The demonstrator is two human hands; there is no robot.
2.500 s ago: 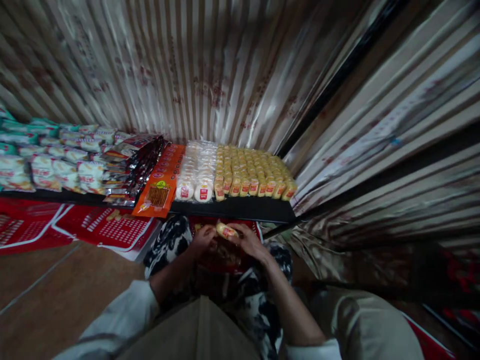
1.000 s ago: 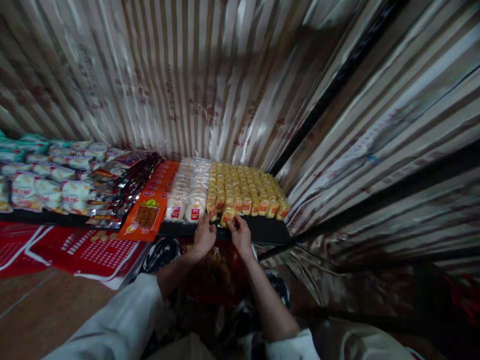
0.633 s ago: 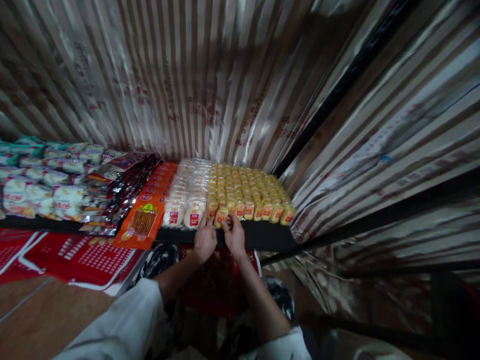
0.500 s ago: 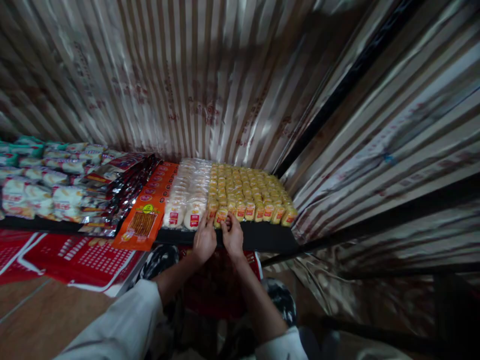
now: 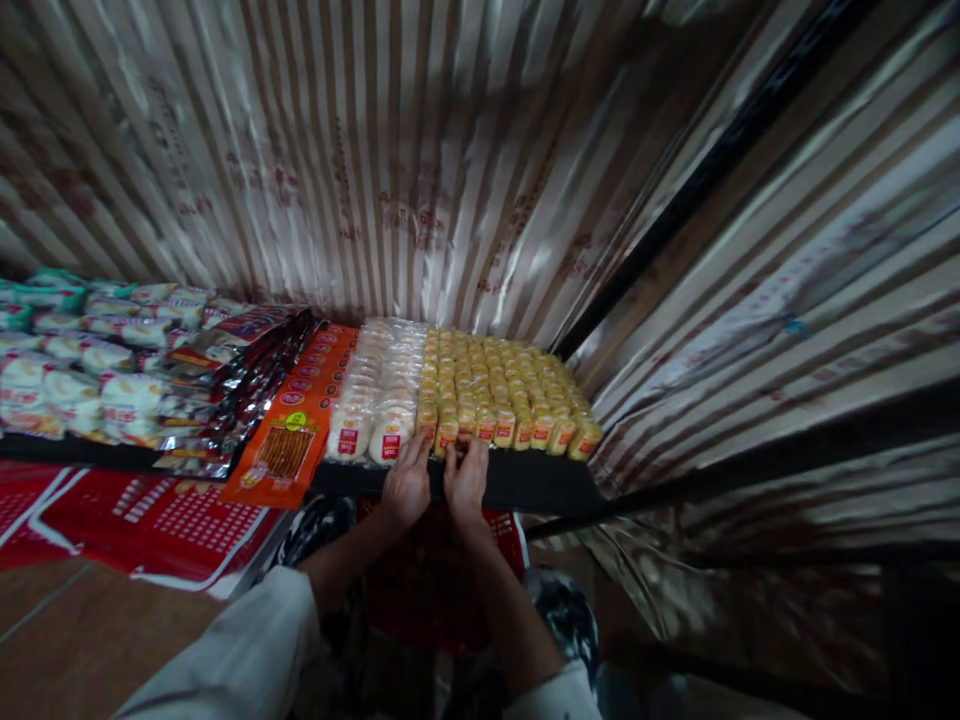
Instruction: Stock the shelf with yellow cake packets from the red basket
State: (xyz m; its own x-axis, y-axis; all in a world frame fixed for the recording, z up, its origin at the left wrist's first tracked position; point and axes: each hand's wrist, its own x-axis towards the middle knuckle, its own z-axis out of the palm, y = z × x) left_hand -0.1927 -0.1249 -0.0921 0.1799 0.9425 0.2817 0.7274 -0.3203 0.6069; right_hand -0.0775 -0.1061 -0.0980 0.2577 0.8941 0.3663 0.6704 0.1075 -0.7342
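Note:
Several rows of small yellow wrapped snack packs with red and white labels stand on a dark shelf. My left hand is at the front of the leftmost yellow row, its fingers stretched forward against the packs. Close beside it on the right, my right hand touches the front of the yellow packs with its fingertips, fingers extended and thumb apart. Between the two hands one yellow pack shows its label. To the left of the yellow rows are clear-wrapped round white crackers.
An orange snack bag, a stack of dark shiny packets and white-and-green packs fill the shelf leftward. Striped sheeting hangs behind, with a dark post at right. Red bags are below the shelf.
The yellow pack between my hands has gone back, more in line with the front row. My right hand's fingers have shifted slightly, and the view has moved a little.

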